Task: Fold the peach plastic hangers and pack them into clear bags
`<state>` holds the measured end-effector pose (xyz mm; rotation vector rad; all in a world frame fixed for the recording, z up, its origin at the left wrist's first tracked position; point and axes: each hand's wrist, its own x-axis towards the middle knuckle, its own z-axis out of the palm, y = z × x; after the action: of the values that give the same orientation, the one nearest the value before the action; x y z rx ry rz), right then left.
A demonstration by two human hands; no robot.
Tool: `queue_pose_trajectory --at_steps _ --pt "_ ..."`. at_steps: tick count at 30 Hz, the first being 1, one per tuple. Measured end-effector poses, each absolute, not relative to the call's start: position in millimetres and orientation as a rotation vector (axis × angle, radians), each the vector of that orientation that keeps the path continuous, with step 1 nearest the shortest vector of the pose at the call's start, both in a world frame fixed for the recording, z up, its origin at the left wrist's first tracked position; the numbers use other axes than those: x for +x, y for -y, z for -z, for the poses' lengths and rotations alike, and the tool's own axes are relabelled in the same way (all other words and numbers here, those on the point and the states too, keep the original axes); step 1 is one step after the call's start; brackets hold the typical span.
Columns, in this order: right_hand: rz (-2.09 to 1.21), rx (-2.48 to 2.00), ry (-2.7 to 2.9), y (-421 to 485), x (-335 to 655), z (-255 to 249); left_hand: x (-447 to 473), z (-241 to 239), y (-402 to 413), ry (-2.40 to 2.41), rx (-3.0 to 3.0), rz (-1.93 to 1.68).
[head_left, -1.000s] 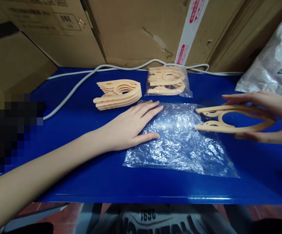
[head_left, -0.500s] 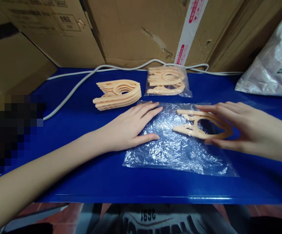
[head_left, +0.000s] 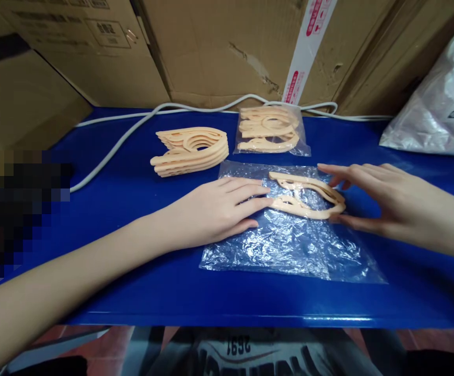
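Observation:
A beige folding clothes hanger (head_left: 303, 211) lies folded at the clear plastic bag (head_left: 274, 256), which is spread flat on the blue table. Whether the hanger is wholly inside the film, I cannot tell. My left hand (head_left: 227, 209) rests flat on the bag's left part, fingers stretched out, the fingertips at the hanger's narrow end. My right hand (head_left: 391, 201) spans the hanger's rounded end, thumb on the near side and bent fingers on the far side; its index finger points outward. Behind my left hand, several similar hangers form a stack (head_left: 195, 151).
A packed clear bag of hangers (head_left: 269, 130) lies behind the flat bag. A white cable (head_left: 132, 137) runs along the back of the blue table (head_left: 140, 297), before cardboard boxes (head_left: 219, 52). On the right stands a large white plastic sack (head_left: 438, 104).
The hanger has slid left, farther over the bag and out of my right palm. My left hand has shifted slightly right and down, its fingertips now at the hanger's end.

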<state>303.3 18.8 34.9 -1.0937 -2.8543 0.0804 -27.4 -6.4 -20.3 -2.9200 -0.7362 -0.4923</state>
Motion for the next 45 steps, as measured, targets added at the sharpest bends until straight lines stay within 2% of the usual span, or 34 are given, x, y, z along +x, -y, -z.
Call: queue_pose_trajectory --at_steps 6,11,22,30,34,39,45 --pt "-0.121 -1.101 2.774 -12 284 -17 -24 15 12 0.568 -2.862 0.581" --pt "-0.150 -1.150 2.690 -13 283 -13 -19 8 24 0.469 -2.801 0.440" --pt "-0.596 -1.138 2.526 -14 281 -14 -18 10 24 0.448 -2.794 0.454" --pt "-0.622 -1.092 2.523 -14 279 -13 -18 11 23 0.439 -2.777 0.456" --pt "-0.561 -1.155 2.483 -14 278 -13 -22 13 20 0.655 -2.698 0.521" --pt "-0.657 -1.164 2.444 -14 277 -14 -31 15 10 1.105 -2.739 0.507" --pt "-0.725 -1.140 2.425 -14 278 -14 -35 16 5 1.237 -2.859 0.485"
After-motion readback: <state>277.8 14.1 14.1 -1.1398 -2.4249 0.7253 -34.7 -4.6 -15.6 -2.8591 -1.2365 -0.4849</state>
